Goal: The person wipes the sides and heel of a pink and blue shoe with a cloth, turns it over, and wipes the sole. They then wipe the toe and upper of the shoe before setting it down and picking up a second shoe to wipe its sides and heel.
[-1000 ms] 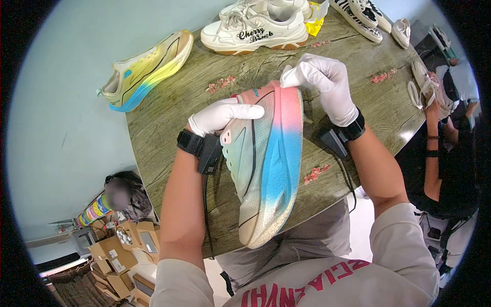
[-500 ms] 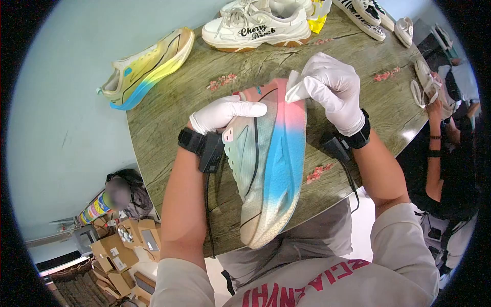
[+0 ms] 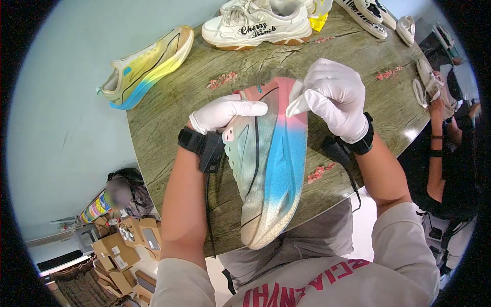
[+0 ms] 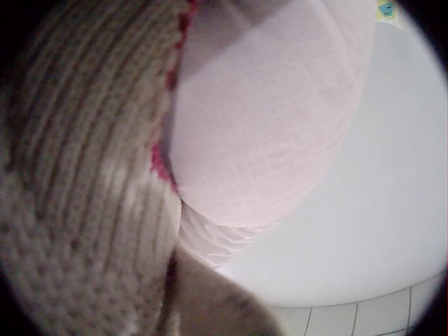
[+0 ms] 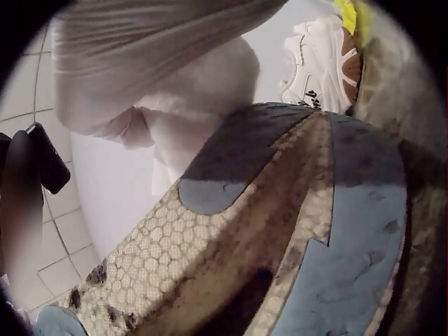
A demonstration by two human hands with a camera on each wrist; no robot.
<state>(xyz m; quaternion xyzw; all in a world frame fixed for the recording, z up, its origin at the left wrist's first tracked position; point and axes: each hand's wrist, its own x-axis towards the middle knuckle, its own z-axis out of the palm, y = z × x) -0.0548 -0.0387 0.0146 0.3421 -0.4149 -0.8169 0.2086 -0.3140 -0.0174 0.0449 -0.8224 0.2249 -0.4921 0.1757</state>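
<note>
A running shoe (image 3: 255, 148) with a pink, blue and cream midsole is held on its side, toe toward my body, sole facing right. My left hand (image 3: 225, 111), in a white glove, grips it at the collar with the thumb along the upper; its other fingers are hidden. In the left wrist view the shoe's knit upper (image 4: 84, 140) lies beside the glove. My gloved right hand (image 3: 335, 97) pinches a small white cloth-like piece (image 3: 295, 97) against the pink heel midsole. The right wrist view shows the outsole (image 5: 182, 238), with dark marks on it.
A yellow and blue running shoe (image 3: 148, 69) sits at the table's left edge. White sneakers (image 3: 261, 30) with black lettering stand at the back, near a yellow packet (image 3: 319, 18). Black-and-white shoes (image 3: 363, 18) lie back right. Another person's arm (image 3: 436, 148) is at the right; cardboard boxes (image 3: 115, 253) are lower left.
My right hand has moved from the heel's top end down along the midsole toward me, and slightly right. The left hand and the shoe have hardly moved.
</note>
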